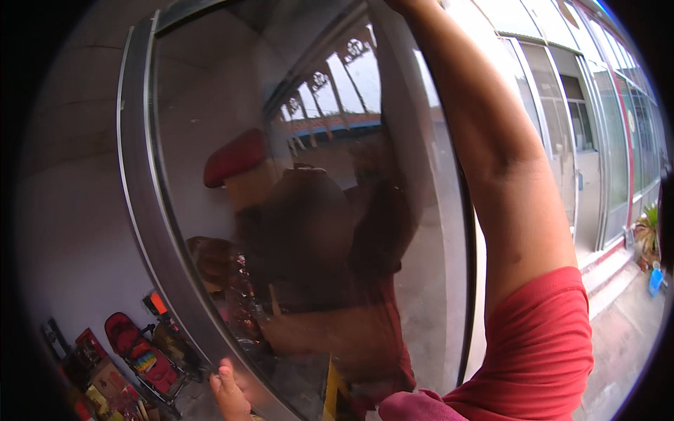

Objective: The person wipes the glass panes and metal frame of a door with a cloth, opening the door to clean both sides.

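Observation:
A glass pane [316,221] in a dark metal frame [138,137] stands close before me and mirrors a dark figure, a red item and a bright window. My right arm, in a red sleeve, reaches up along the pane's right side. Only the base of my right hand [413,4] shows at the top edge; its fingers are hidden. At the bottom, my left hand [230,394] is beside the frame's lower left part with its thumb up; its other fingers are mostly hidden, and whether it grips the frame is unclear. A pink cloth [421,406] lies near my red sleeve at the bottom.
A red and black stroller [150,363] and cardboard boxes [108,381] stand by the wall at lower left. On the right are a glazed building front [605,131], steps [611,271], a plant [648,226] and a blue plastic container [655,282].

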`<state>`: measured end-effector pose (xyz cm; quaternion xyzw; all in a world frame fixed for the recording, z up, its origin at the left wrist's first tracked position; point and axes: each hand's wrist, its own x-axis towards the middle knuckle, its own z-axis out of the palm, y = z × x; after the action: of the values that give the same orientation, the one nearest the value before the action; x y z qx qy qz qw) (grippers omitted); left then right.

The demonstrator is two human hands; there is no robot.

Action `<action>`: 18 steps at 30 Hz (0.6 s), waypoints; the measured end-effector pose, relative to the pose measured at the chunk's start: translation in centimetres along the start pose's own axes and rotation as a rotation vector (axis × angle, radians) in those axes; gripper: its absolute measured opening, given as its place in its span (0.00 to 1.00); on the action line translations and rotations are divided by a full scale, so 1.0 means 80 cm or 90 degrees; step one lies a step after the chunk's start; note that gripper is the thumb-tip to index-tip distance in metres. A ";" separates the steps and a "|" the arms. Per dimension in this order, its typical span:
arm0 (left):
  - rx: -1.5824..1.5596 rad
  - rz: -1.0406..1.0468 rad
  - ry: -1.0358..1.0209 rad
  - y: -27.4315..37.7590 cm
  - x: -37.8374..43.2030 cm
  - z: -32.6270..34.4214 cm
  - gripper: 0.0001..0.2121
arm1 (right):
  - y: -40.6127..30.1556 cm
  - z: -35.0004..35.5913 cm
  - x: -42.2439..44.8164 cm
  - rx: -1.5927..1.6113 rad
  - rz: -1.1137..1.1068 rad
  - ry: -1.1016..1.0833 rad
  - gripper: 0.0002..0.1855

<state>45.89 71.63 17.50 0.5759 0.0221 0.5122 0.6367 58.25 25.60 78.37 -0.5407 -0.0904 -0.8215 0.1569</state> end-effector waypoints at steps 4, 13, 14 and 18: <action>-0.023 0.006 -0.046 0.011 0.001 0.012 0.27 | 0.035 0.046 -0.011 0.070 -0.046 0.070 0.23; 0.011 -0.092 0.002 0.031 0.013 0.056 0.32 | 0.088 -0.029 -0.188 0.357 -0.198 0.071 0.21; 0.019 -0.087 0.011 0.027 0.014 0.059 0.33 | 0.117 -0.019 -0.216 0.306 -0.066 -0.207 0.20; 0.068 -0.098 0.028 0.051 0.008 0.047 0.36 | 0.064 -0.159 -0.364 0.234 -0.092 -0.047 0.23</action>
<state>45.96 68.59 22.20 0.5941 0.1081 0.4724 0.6420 59.76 21.44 46.47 -0.5247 -0.2833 -0.7799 0.1903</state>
